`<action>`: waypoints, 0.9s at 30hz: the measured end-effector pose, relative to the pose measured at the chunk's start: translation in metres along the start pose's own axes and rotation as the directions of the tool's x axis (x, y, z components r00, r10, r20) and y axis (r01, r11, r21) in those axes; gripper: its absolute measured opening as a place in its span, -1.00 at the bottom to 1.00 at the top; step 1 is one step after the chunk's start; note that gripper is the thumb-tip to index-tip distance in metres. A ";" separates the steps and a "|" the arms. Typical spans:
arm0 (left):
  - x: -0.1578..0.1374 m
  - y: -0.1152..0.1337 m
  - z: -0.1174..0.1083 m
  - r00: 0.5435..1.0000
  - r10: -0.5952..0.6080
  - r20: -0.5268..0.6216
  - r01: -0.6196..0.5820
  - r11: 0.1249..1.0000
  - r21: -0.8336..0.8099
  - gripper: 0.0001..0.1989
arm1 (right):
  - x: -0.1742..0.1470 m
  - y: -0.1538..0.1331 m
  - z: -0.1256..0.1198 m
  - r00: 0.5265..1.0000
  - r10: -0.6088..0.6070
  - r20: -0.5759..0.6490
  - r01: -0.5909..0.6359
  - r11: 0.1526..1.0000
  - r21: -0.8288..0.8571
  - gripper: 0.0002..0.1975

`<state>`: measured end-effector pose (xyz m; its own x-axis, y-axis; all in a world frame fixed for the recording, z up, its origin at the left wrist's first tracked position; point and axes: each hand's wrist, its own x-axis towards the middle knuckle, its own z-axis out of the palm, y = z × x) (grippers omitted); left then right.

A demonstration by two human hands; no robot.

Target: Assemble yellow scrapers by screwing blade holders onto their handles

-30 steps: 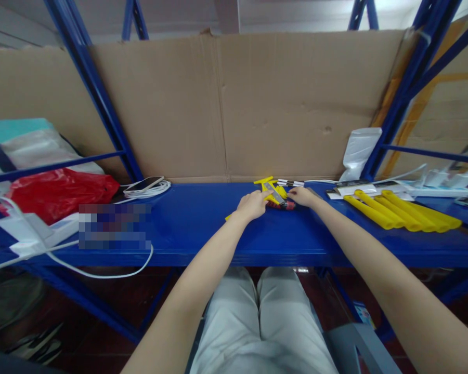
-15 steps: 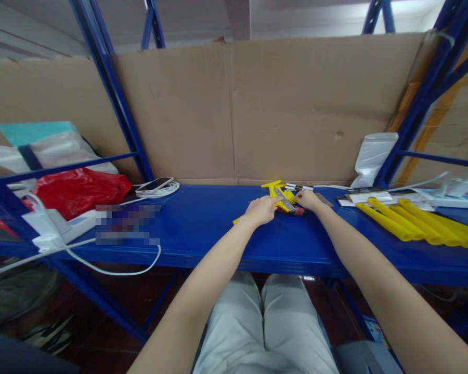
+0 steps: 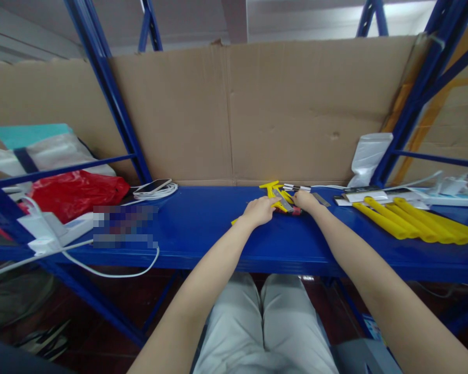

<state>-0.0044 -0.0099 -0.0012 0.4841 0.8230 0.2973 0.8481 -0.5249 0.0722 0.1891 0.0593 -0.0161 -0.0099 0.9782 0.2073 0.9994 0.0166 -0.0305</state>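
Note:
My left hand (image 3: 258, 210) is closed on a yellow scraper (image 3: 280, 204) with a grey metal blade, low over the blue shelf. Close beside it, my right hand (image 3: 304, 199) has its fingers pressed together at the scraper's right side; what they pinch is too small to make out. Just behind the left hand lies a yellow T-shaped piece (image 3: 270, 185). A red and black item (image 3: 296, 211) shows partly under the hands. To the right of my right hand rests a flat grey metal strip (image 3: 321, 199).
Several yellow tubes (image 3: 413, 221) lie on the right of the blue shelf (image 3: 203, 223). A phone (image 3: 153, 186) on a coiled white cable, a red bag (image 3: 78, 192) and a white power strip (image 3: 78, 227) are at left. Cardboard (image 3: 171, 114) stands behind.
My right hand has shifted slightly, its fingers lower and closer against the scraper. My left hand keeps its hold. The whole view has moved a little.

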 end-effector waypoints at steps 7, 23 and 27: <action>-0.001 0.000 -0.001 1.000 -0.008 0.001 0.008 1.000 0.004 -0.56 | -0.006 0.002 -0.003 0.999 0.042 -0.015 -0.042 0.999 0.001 -0.68; 0.001 -0.002 0.000 1.000 -0.003 0.002 0.003 1.000 0.011 -0.56 | -0.009 0.037 -0.025 0.857 0.472 -0.207 -0.149 0.612 0.777 -0.76; 0.001 -0.002 0.000 1.000 -0.006 0.002 0.006 1.000 0.013 -0.55 | -0.011 0.027 -0.030 0.859 0.511 0.008 -0.190 0.305 0.933 -0.72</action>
<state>-0.0054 -0.0085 -0.0008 0.4793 0.8267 0.2946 0.8538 -0.5169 0.0616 0.2172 0.0430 0.0104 0.5024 0.8507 0.1549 0.2752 0.0126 -0.9613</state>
